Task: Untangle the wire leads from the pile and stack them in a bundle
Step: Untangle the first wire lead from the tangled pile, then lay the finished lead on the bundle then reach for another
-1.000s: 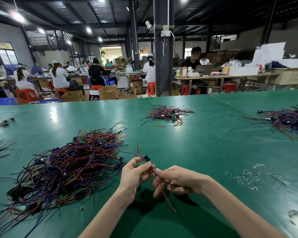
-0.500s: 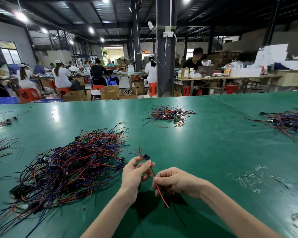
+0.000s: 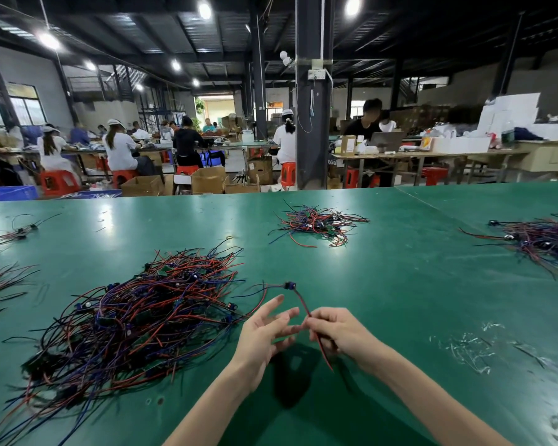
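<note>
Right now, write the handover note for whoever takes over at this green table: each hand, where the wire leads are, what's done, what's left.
Left hand: open, fingers spread, holding nothing, close beside the right.
Right hand: pinches one red-and-black wire lead. The lead arcs up to a small blue connector, and thin strands trail from there toward the pile.
Large tangled pile of red, blue and black leads: lies on the green table, left of the hands.
Done: one lead lifted out, though it may not be fully free.
Left: free it, start the bundle, work through the pile.
</note>
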`<state>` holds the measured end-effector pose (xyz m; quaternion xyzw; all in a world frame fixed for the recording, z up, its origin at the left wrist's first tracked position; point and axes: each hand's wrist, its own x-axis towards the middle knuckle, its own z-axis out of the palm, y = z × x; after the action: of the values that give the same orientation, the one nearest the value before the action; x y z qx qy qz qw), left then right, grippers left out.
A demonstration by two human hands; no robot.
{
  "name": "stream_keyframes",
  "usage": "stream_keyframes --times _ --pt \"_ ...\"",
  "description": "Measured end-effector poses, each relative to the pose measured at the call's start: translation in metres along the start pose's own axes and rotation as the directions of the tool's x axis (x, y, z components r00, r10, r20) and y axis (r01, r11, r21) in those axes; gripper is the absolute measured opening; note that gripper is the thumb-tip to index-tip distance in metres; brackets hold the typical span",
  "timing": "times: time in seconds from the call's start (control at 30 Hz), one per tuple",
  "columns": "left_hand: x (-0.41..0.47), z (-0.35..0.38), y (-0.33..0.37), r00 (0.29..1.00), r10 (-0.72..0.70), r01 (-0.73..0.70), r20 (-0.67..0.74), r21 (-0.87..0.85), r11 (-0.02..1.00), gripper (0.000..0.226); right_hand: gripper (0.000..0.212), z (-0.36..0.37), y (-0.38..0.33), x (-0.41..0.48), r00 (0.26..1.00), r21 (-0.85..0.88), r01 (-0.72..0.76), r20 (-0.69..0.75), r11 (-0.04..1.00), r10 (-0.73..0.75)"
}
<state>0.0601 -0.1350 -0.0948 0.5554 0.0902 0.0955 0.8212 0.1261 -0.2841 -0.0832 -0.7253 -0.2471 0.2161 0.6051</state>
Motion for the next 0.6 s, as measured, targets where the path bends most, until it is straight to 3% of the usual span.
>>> stream_keyframes --times 0.13,0.23,0.37,0.47,0.6 --pt "-0.002 -0.001 0.002 1.0 -0.026 0.026 -0.002 -0.009 1.0 0.036 0.021 -0.028 -0.003 0.011 0.956 0.112 0.085 -0.291 0.99 -0.049" --pt "-0.002 -0.001 0.002 0.999 -0.041 0.041 -0.009 -0.016 0.999 0.034 0.02 -0.058 0.003 0.017 0.877 0.144 0.02 -0.478 0.989 0.052" --pt "-0.001 -0.001 0.002 0.998 -0.057 0.057 -0.015 -0.01 0.998 0.03 0.019 -0.088 0.018 0.016 0.805 -0.043 -0.293 -0.55 0.955 0.222" --pt "0.001 -0.001 0.001 0.998 -0.064 0.064 -0.018 0.0 0.998 0.028 0.013 -0.096 0.024 0.012 0.781 -0.249 -0.379 -0.602 0.891 0.163" --pt "0.001 -0.003 0.001 0.998 -0.066 0.066 -0.024 0.005 0.998 0.027 0.011 -0.098 0.023 0.01 0.739 -0.468 -0.515 -0.667 0.718 0.095"
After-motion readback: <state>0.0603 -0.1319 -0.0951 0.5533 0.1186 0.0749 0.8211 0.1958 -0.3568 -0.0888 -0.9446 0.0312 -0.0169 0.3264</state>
